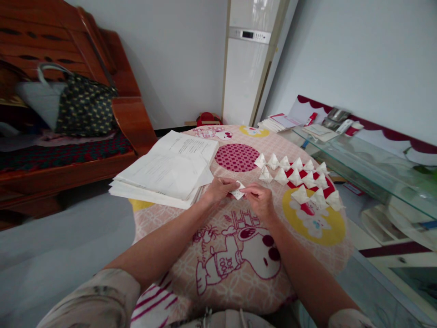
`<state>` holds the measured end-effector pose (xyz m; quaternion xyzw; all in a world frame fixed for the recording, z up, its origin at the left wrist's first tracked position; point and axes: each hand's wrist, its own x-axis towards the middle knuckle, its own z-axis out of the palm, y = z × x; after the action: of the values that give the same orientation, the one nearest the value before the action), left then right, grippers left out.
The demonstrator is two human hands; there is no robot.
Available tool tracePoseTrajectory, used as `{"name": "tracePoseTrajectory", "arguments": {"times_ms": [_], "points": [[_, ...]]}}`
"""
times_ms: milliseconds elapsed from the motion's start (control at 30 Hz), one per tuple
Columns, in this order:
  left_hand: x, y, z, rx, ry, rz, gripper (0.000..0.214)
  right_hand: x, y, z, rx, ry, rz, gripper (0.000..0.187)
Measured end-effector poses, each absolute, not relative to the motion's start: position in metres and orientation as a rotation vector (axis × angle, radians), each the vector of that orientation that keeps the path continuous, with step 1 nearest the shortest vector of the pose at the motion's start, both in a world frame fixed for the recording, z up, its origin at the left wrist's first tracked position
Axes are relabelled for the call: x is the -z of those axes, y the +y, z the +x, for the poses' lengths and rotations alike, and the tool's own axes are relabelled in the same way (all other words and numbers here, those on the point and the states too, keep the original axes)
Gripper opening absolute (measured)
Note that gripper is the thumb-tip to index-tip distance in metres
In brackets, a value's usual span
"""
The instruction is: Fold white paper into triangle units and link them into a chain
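both the left hand (218,190) and the right hand (260,200) pinch a small folded paper (238,192) over the patterned cloth (239,255), between the paper stack (167,171) and the folded paper shapes (300,180).

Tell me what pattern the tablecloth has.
The tablecloth is pink with a cartoon dog and red and yellow circles, best seen in the head view.

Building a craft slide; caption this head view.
Left hand and right hand pinch a small white paper over a cartoon tablecloth, folded pieces and paper stack alongside.
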<state>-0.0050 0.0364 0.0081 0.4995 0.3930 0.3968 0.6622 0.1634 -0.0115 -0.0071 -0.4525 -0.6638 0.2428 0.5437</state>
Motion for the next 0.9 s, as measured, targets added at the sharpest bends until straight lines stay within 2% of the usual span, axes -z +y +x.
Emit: {"name": "tracePoseTrajectory", "arguments": {"times_ms": [133,233,367,533,700,900], "points": [[-0.009,0.037,-0.003,-0.952,0.936,1.106,0.015,0.003,-0.01,0.162,-0.878,-1.21,-1.126,0.026],[-0.011,0.035,-0.002,-0.96,0.93,1.111,0.016,-0.001,-0.01,0.161,-1.043,-1.095,-1.184,0.022],[-0.011,0.034,-0.003,-0.926,0.923,1.112,0.016,-0.003,-0.012,0.16,-1.211,-1.117,-1.244,0.034],[-0.01,0.034,-0.004,-0.862,0.878,1.092,0.016,-0.005,-0.014,0.16,-1.305,-1.123,-1.231,0.032],[-0.012,0.033,-0.003,-0.828,0.86,1.076,0.018,-0.005,-0.015,0.159,-1.174,-1.079,-1.271,0.028],[-0.011,0.031,-0.004,-0.776,0.828,1.181,0.021,-0.004,-0.015,0.159,-1.249,-1.127,-1.256,0.026]]}}
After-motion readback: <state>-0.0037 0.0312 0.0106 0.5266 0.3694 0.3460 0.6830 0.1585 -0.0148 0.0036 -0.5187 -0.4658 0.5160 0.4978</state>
